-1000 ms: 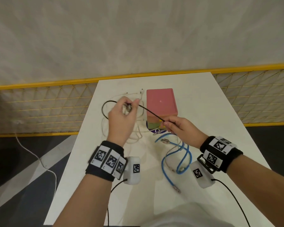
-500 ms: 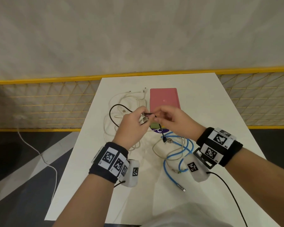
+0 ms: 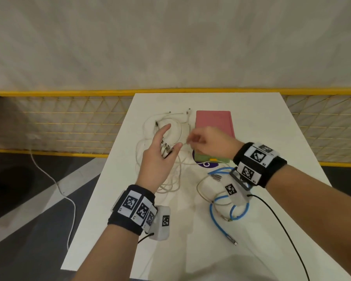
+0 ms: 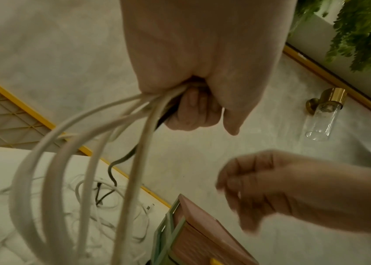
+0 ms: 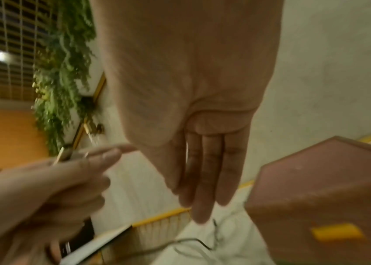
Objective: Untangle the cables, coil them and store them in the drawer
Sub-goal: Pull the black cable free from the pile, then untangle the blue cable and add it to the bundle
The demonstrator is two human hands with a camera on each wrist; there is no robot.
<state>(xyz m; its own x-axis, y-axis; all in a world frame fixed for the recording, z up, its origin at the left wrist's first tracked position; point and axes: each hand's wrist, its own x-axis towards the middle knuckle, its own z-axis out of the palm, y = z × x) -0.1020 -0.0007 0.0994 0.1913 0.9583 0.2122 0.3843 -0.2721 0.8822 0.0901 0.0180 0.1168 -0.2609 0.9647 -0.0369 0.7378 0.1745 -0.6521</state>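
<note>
My left hand [image 3: 164,144] is raised over the white table [image 3: 261,138], index finger pointing up. Its other fingers grip a bundle of cable loops [image 3: 166,149]. The left wrist view shows white loops [image 4: 84,143] and a black cable [image 4: 120,161] hanging from that fist [image 4: 193,111]. Just to the right, my right hand [image 3: 198,141] hovers blurred in front of the pink drawer box [image 3: 213,122]; its fingers [image 5: 202,179] hang straight and hold nothing. More white cables [image 3: 170,120] lie tangled left of the box. A blue cable [image 3: 217,218] and a beige one [image 3: 200,189] lie nearer to me.
The drawer box has a green frame and a yellow handle [image 3: 213,159], and looks closed. A yellow mesh railing [image 3: 69,122] runs behind and beside the table. A white cord [image 3: 55,183] trails on the floor left of the table. The table's left edge is close to my left arm.
My hands were together on the black cable's plug. The right hand has now let go and sits slightly apart, and the left hand has raised its index finger while keeping the bundle.
</note>
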